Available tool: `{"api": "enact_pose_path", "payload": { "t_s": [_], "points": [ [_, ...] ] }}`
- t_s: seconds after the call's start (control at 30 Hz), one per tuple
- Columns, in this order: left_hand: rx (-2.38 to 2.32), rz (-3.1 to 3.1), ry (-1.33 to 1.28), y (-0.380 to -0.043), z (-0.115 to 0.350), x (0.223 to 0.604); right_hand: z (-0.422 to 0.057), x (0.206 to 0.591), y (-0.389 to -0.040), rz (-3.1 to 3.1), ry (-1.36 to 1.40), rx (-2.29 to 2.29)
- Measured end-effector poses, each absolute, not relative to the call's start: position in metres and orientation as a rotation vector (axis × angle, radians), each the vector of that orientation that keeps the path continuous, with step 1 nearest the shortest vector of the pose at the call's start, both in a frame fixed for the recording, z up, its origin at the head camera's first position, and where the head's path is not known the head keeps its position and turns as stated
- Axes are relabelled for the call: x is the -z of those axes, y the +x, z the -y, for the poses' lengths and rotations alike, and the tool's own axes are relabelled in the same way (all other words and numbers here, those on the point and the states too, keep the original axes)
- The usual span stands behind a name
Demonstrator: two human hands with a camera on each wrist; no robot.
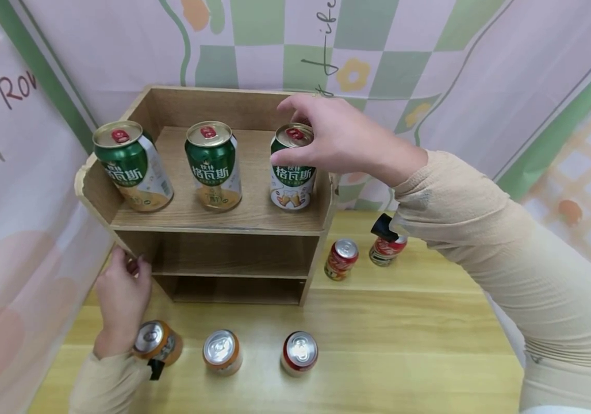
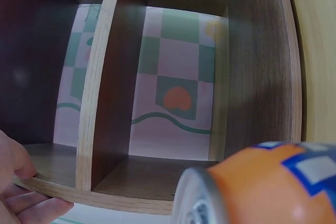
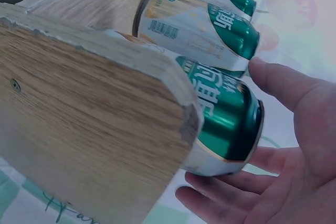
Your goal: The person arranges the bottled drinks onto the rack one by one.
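Green-and-white metal can [image 1: 291,188] stands near right edge of wooden shelf [image 1: 259,214], with room leftward; right hand [image 1: 336,137] spread around, left hand [image 1: 123,294] pinching left edge.

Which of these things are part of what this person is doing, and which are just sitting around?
In use:
Wooden shelf, its side edge held by the left hand
Right green can, right hand around it
Two other green cans, probably

Apparently just lying about:
Two orange cans
Three red cans
Patterned cloth behind
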State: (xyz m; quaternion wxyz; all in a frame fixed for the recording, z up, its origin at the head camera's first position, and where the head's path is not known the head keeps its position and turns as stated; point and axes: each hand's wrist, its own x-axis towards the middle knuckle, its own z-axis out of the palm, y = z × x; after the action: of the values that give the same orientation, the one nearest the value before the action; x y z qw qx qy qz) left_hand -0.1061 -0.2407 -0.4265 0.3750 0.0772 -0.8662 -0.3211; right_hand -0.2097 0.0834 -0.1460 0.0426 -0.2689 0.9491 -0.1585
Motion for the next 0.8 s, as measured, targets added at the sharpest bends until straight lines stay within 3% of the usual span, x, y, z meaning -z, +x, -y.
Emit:
{"api": "enact_pose_path", "payload": {
  "t_s": [0.37, 0.8],
  "points": [
    [0.822, 2.213, 0.203, -0.106, 0.240, 0.425, -0.105, 0.125, -0.205, -2.918, -0.690, 0.607],
    [0.801, 2.220, 0.197, -0.105, 0.239, 0.427, -0.181, 0.137, -0.211, -2.892, -0.551, 0.954]
  ]
}}
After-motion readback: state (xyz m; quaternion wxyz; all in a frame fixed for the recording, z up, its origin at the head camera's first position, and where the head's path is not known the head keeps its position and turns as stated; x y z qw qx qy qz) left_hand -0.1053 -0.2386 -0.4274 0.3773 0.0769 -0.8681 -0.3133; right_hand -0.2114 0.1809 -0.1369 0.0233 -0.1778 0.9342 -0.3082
